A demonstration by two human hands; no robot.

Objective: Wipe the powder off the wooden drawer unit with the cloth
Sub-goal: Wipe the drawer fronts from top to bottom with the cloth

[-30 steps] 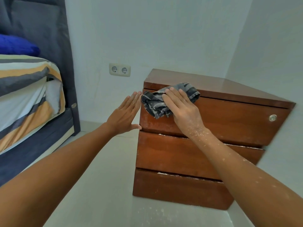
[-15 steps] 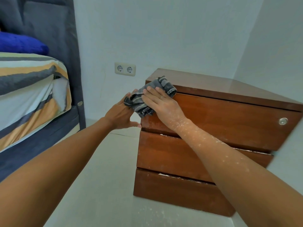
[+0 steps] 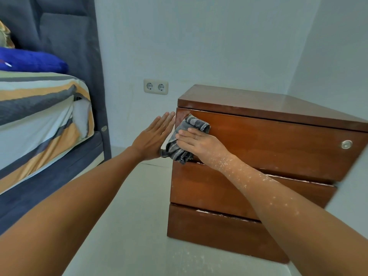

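Note:
The wooden drawer unit (image 3: 268,148) stands on the floor in a corner, with three drawer fronts. My right hand (image 3: 201,145) presses a grey striped cloth (image 3: 184,136) flat against the left end of the top drawer front. My left hand (image 3: 153,136) is flat with fingers together against the unit's left side, beside the cloth. White powder specks lie on my right forearm, along the drawer gaps (image 3: 223,214) and on the floor in front (image 3: 189,259).
A bed (image 3: 39,120) with a striped sheet and a blue pillow (image 3: 31,60) stands at left, its dark headboard (image 3: 79,56) against the wall. A double wall socket (image 3: 156,86) sits left of the unit. A round lock (image 3: 346,144) is on the top drawer's right end.
My right hand has slid the cloth leftward and down from the top front edge to the left end of the top drawer. My left hand stays at the unit's left side.

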